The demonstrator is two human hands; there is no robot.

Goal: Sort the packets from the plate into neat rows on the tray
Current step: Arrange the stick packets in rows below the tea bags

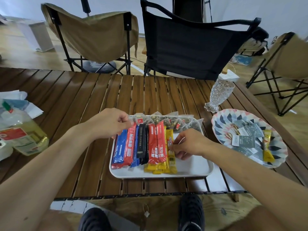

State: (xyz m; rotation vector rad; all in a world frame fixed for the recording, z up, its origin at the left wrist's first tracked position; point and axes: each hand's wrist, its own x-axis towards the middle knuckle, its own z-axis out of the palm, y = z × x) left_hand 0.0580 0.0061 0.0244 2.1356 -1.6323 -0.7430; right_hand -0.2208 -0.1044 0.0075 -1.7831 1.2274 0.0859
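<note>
2 grips, left hand [113, 124] pinching teabag [143, 120], right hand [188, 144] pinching yellow packet [172, 161], contacts partly hidden

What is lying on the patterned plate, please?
On the plate lie several overlapping grey sachets and one yellow stick packet. The sachets cover each other, so their number and anything beneath them cannot be seen.

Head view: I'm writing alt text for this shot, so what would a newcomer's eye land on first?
The bright row of red, blue, black and yellow stick packets on the white tray in the middle, with mesh tea bags along its far edge. The left hand pinches the leftmost bag, the right hand a yellow stick. To the right, a patterned plate holds grey packets.
</note>
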